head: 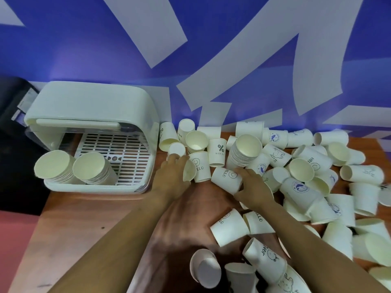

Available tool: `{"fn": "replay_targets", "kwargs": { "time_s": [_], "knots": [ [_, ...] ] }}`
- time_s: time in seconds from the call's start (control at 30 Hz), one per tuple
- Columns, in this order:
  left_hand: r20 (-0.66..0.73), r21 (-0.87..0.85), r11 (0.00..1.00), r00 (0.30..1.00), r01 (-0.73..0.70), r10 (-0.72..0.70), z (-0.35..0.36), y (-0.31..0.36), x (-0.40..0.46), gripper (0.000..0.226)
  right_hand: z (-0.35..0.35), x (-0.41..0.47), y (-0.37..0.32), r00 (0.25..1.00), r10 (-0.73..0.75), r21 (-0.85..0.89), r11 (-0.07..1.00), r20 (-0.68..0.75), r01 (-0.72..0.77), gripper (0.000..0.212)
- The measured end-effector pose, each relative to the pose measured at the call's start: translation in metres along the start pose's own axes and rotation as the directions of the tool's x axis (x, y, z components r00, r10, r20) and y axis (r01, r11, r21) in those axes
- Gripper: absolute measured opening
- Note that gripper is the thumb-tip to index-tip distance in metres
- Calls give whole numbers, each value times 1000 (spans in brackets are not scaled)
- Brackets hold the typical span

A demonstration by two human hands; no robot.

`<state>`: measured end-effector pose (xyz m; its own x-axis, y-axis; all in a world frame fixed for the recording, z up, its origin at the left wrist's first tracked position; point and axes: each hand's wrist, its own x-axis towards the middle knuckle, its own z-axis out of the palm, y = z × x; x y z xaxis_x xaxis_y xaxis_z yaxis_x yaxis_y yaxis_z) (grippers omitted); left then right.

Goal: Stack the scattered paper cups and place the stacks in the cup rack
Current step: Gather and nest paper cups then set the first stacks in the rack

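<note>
Loose cups (317, 187): we see white paper cups scattered in a heap over the right half of the desk (88, 225), upright, tipped and lying on their sides, several printed "HELLO" or "NICE DAY".
Tall stack (243, 153): we note one nested stack leaning amid the heap, near the far edge.
Left hand (171, 176): we find it reaching toward the far edge, its fingers curled round a tilted cup (189, 170) beside an upright "HELLO" cup (201, 168).
Right hand (254, 187): we see it laid over a cup on its side (226, 178), thumb and fingers curled about it, just beside the tall stack.
Cup rack (93, 132): we see a pale green hooded rack at the far left corner, its front open over a slatted tray.
Racked stacks (74, 168): we count two stacks lying in the rack's front, mouths toward us.
Backdrop: we see a blue-and-white patterned wall (211, 49) behind the desk.
</note>
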<state>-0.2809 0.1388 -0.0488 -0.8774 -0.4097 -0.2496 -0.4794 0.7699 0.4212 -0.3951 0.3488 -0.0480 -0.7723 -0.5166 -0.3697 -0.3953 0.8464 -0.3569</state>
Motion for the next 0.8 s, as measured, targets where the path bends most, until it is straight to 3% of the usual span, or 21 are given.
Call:
{"fn": "replay_targets", "kwargs": {
  "time_s": [0.4, 0.8],
  "knots": [
    [-101, -253, 964, 993, -84, 60, -29, -11, -50, 75, -12, -29, -49, 986, -76, 119, 988, -146, 94, 80],
    [-119, -218, 971, 990, -96, 71, -85, -73, -105, 82, 0, -60, -137, 970, -185, 112, 973, -155, 204, 83]
  ]
}}
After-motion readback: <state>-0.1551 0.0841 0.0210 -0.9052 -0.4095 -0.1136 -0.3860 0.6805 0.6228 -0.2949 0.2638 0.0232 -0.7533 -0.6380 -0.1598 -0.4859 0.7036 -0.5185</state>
